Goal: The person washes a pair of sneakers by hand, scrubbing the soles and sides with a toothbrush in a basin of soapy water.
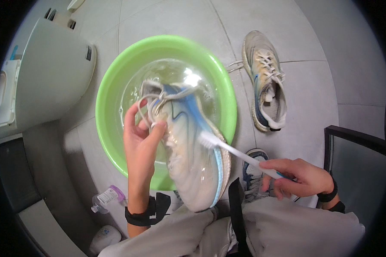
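A wet white and blue sneaker (188, 150) is tilted over a lime-green basin (105, 124), its toe toward me and its heel over the water. My left hand (142, 130) grips it on the left side by the laces, thumb and fingers closed around the upper. In my right hand (298, 175) is a white toothbrush (240, 155), held by the end of its handle. Its bristles touch the sneaker's side, on the blue part near the sole. Some of my left fingers are hidden behind the laces.
A second, dirty sneaker (266, 81) stands on the tiled floor (176, 19) right of the basin. A clear bottle with a purple base (109, 199) lies at the lower left. A white toilet-like fixture (58, 73) is at the left; a dark-framed panel (358, 139) stands right.
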Motion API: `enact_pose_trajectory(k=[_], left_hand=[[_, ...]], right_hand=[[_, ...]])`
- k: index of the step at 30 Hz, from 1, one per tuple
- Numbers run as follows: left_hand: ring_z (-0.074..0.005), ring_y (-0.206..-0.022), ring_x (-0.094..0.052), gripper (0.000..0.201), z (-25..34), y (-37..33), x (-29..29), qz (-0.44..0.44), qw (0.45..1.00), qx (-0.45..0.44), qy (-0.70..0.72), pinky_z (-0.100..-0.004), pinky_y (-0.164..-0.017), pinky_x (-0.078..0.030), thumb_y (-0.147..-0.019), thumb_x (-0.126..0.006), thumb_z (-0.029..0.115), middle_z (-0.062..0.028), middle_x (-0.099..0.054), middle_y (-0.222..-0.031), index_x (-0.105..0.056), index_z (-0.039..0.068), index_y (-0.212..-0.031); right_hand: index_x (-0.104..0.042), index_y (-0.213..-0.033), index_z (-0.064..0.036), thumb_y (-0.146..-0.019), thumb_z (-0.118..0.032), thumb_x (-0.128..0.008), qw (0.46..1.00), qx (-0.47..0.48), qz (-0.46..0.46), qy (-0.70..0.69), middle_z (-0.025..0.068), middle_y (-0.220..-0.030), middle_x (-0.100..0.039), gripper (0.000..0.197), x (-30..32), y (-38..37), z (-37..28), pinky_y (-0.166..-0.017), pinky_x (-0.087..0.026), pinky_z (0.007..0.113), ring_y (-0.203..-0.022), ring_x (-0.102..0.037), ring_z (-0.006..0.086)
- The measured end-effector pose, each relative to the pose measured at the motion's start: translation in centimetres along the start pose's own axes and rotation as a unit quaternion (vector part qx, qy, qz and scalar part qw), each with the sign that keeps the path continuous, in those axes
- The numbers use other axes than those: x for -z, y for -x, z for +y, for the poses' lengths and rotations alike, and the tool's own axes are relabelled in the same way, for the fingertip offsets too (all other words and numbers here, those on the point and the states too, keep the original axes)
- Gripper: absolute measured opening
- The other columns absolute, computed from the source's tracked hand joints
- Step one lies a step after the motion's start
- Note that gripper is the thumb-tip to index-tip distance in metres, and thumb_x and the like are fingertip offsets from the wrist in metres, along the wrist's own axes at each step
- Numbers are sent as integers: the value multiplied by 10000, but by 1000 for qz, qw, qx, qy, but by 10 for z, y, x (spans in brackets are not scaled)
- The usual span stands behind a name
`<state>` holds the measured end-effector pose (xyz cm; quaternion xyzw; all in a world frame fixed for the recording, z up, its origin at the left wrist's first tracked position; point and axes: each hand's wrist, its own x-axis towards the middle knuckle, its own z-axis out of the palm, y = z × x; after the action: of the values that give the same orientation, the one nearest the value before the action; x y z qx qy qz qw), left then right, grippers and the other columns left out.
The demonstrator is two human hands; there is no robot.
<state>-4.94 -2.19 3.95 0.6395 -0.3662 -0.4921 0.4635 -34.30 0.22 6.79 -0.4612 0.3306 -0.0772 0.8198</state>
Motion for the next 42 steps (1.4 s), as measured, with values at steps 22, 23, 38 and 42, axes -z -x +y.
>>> enact_pose_trajectory(k=[22, 23, 38, 42], left_hand=[[-404, -1213, -295, 793, -21, 75, 25, -208, 920, -122, -308, -445, -987, -255, -619, -716, 393, -244, -308, -1305, -395, -29, -1209], [-404, -1213, -295, 793, -23, 78, 23, -205, 921, -119, -310, -445, -987, -255, -619, -716, 393, -244, -308, -1305, -395, -29, -1209], [-414, -1099, -435, 659, -75, 83, 24, -80, 871, -276, -399, -443, -869, -380, -540, -728, 225, -190, -515, -1147, -510, -37, -1104], [-420, -1103, -427, 685, -77, 81, 27, -78, 868, -277, -405, -476, -874, -363, -505, -740, 230, -158, -516, -1162, -521, -8, -1109]], right_hand=[[-399, -1275, -153, -724, -21, -549, 896, 68, 47, 436, 55, -638, -438, 586, -11, -30, 17, -459, -464, 311, -484, -487, 227], [-399, -1275, -153, -724, -21, -549, 897, 70, 43, 435, 55, -638, -438, 586, -13, -32, 16, -459, -464, 311, -484, -487, 227], [-379, -1297, -243, -680, -94, -544, 809, 51, 114, 574, 16, -589, -330, 656, -10, -31, 16, -359, -385, 279, -396, -391, 157], [-478, -1216, -155, -612, -8, -563, 821, 72, -5, 566, 38, -586, -383, 628, -24, -33, 17, -391, -355, 299, -451, -421, 185]])
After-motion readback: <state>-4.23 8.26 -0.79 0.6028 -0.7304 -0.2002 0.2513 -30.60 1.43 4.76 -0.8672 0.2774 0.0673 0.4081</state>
